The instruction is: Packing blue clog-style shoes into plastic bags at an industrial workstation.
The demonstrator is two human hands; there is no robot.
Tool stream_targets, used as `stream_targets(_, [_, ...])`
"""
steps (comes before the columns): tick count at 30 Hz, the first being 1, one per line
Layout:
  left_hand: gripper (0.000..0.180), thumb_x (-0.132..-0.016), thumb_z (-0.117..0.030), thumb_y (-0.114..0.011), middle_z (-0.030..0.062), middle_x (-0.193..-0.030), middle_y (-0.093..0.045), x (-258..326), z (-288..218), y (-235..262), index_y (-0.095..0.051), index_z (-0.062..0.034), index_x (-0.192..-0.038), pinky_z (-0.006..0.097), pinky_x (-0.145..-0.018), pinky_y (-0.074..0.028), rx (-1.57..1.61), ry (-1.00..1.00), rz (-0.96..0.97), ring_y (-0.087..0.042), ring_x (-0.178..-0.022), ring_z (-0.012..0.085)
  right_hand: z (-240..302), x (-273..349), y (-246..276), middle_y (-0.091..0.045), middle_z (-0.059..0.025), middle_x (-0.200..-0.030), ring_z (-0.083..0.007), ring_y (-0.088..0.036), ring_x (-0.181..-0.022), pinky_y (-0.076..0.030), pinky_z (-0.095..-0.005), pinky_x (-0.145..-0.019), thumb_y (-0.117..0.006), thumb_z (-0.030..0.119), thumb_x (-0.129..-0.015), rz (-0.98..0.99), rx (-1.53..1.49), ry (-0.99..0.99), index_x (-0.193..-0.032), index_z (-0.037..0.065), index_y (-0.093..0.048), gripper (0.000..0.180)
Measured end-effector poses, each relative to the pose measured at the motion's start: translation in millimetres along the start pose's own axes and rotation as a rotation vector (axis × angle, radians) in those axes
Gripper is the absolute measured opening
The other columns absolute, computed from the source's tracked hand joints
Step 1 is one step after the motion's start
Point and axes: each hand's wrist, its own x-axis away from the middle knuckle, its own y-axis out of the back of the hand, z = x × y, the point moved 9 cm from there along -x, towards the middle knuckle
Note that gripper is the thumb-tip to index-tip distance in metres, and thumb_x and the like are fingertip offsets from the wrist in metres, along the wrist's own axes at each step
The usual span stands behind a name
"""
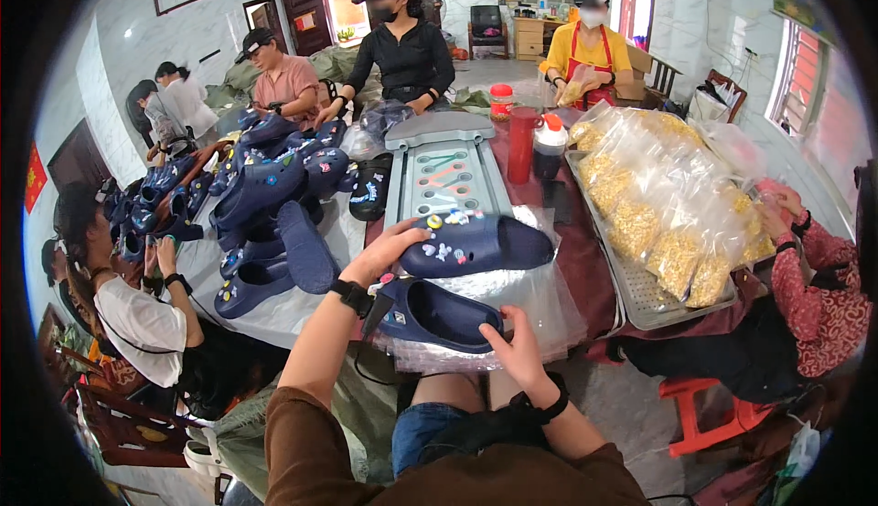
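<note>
Two navy clogs lie side by side on clear plastic bags at the table's near edge, toes to the left. The farther clog has colourful charms on its upper, and my left hand grips its toe end. My right hand pinches the heel of the nearer clog, whose open foot hole faces up. Part of that clog's toe is behind my left wrist. Just beyond the clogs stands a grey plastic stool with coloured cut-out shapes on its top.
A pile of navy clogs covers the table's left side. To the right, a metal tray holds several bags of yellow pieces. A red flask and a dark bottle stand behind. Several people work around the table; a red stool is at lower right.
</note>
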Motion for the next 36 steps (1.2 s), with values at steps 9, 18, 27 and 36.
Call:
stream_targets(9, [0.073,-0.083,-0.043,-0.081,0.0268,-0.126,-0.059,41.7,-21.5,-4.1,-0.056,-0.0006,-0.136,0.049,-0.1,-0.047,-0.812,-0.451,-0.476,-0.057,-0.115,0.0442,8.9,-7.9,37.5,-0.061,-0.0161,-0.119,-0.0229,-0.065,-0.097,-0.053,-0.0342,-0.078,-0.079,0.026,-0.089,0.035,0.144,0.058,-0.131,0.0,-0.056,0.054])
stream_targets(18, [0.113,-0.07,-0.047,-0.09,0.0387,-0.158,-0.017,166.8,14.7,-86.9,-0.031,-0.0013,-0.155,0.064,-0.117,-0.023,-1.047,-0.586,-0.754,-0.016,-0.146,0.0585,33.8,-81.4,57.9,-0.064,-0.0094,-0.111,-0.0343,-0.052,-0.115,-0.046,-0.0464,-0.092,-0.077,0.013,-0.078,-0.203,0.737,0.495,-0.123,0.012,-0.067,0.045])
stream_targets(27, [0.092,-0.074,-0.013,-0.07,0.0378,-0.162,-0.01,135.1,77.6,-49.4,-0.029,-0.0067,-0.156,0.058,-0.122,-0.017,-0.578,-0.336,-0.578,-0.012,-0.149,0.0576,35.5,-39.0,24.3,-0.063,-0.0096,-0.08,-0.0257,-0.066,-0.07,-0.051,-0.0374,-0.063,-0.079,0.015,-0.079,0.171,0.423,0.277,-0.096,0.006,-0.071,0.021])
stream_targets(36, [0.068,-0.085,0.0,-0.054,0.03,-0.163,-0.023,98.9,66.1,-73.7,-0.042,-0.0065,-0.152,0.052,-0.124,-0.02,-0.469,-0.542,-0.462,-0.019,-0.152,0.048,35.0,15.0,8.7,-0.059,-0.0098,-0.079,-0.0233,-0.062,-0.063,-0.051,-0.0342,-0.06,-0.079,0.008,-0.082,0.111,0.252,0.178,-0.099,0.002,-0.061,0.025])
